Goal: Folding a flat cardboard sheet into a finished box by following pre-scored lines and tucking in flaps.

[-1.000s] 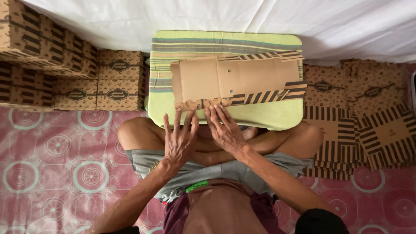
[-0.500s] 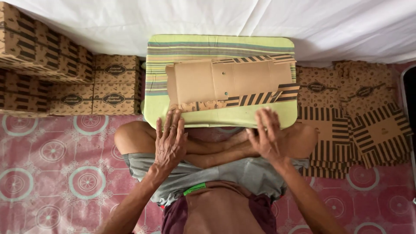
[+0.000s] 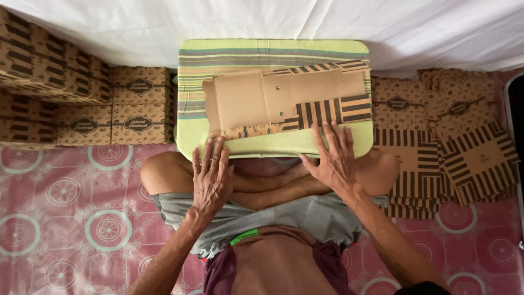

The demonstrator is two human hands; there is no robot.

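Observation:
A flat, unfolded brown cardboard box blank point(image 3: 284, 101) with striped flaps lies on a green striped cushion point(image 3: 273, 52) in front of my crossed legs. My left hand point(image 3: 210, 177) rests with fingers spread at the cushion's near edge, fingertips at the blank's lower left flap. My right hand point(image 3: 333, 158) lies flat with fingers apart, fingertips touching the striped lower right flap. Neither hand grips anything.
Folded brown printed boxes point(image 3: 82, 104) are stacked at the left against a white cloth point(image 3: 273, 19). Piles of flat striped and printed blanks point(image 3: 447, 147) lie on the right. A pink patterned mat point(image 3: 65, 218) covers the floor.
My right hand has slid from the blank's lower middle out to its lower right flap. My left hand has stayed near the lower left edge, shifting slightly toward me.

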